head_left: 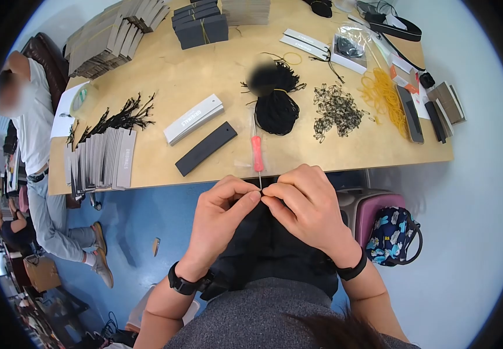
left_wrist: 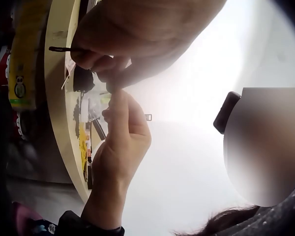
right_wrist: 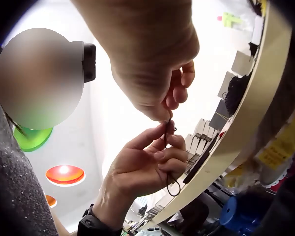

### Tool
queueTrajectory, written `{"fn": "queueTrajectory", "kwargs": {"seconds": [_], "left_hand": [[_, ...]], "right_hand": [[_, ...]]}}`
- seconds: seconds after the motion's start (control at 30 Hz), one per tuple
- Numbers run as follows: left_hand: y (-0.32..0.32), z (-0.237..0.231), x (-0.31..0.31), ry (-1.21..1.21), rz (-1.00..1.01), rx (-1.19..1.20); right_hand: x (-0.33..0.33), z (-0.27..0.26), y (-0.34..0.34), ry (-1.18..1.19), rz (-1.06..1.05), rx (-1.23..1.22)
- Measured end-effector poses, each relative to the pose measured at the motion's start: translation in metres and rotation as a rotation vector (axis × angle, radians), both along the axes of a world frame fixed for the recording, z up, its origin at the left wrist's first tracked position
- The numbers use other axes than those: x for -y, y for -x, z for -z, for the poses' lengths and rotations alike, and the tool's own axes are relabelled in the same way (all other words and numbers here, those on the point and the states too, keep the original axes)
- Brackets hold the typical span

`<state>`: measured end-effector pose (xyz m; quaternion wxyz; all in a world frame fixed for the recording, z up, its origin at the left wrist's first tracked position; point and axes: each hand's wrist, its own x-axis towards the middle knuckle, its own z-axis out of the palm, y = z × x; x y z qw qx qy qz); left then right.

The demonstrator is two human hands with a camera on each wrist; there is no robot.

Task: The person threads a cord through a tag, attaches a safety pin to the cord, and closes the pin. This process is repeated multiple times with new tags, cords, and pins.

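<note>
My left hand (head_left: 219, 218) and right hand (head_left: 307, 212) meet just off the table's front edge, thumbs and index fingers pinched together. Between them, in the right wrist view, runs a thin black cord (right_wrist: 166, 137); its loop hangs below the left hand (right_wrist: 145, 169), while the right hand (right_wrist: 155, 69) pinches its upper part. A dark narrow loop (left_wrist: 59, 49) juts out from the left fingers in the left wrist view. Just beyond the fingertips, a red-handled tool (head_left: 257, 154) lies at the table edge, its thin shaft pointing toward the hands. The fingers hide most of the cord.
On the table (head_left: 228, 81) lie a white strip box (head_left: 193, 119), a dark strip (head_left: 206, 149), a black cord bundle (head_left: 276, 110), small metal clips (head_left: 339, 110), yellow bands (head_left: 382, 96) and stacked grey cards (head_left: 103, 160). A seated person (head_left: 39, 128) is at left; a patterned bag (head_left: 391, 235) stands right.
</note>
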<state>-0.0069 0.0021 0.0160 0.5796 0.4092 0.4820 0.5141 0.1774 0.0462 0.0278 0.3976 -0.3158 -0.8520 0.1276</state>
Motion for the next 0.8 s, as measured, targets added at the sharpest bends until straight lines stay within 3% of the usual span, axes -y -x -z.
{"fn": "queueTrajectory", "kwargs": {"seconds": [0.1, 0.23, 0.33, 0.4, 0.53, 0.73, 0.8], "left_hand": [[0.0, -0.002, 0.003, 0.1, -0.011, 0.094], [-0.004, 0.003, 0.004, 0.049, -0.036, 0.064], [0.0, 0.003, 0.005, 0.094, 0.006, 0.115], [0.002, 0.0, 0.004, 0.26, 0.059, 0.251], [0.006, -0.002, 0.004, 0.254, 0.114, 0.293], [0.01, -0.008, 0.002, 0.207, 0.135, 0.207], [0.011, -0.012, 0.001, 0.152, 0.103, -0.093]], "right_hand": [[0.001, 0.001, 0.002, -0.023, 0.009, 0.027], [0.002, 0.004, 0.005, -0.038, 0.047, 0.034], [0.003, 0.006, 0.006, 0.091, 0.063, -0.039], [0.005, 0.006, 0.003, 0.367, 0.056, -0.184], [0.004, -0.003, -0.002, 0.495, 0.031, -0.256], [0.0, -0.003, -0.014, 0.448, 0.05, -0.254], [-0.002, -0.002, -0.021, 0.534, 0.078, -0.276]]}}
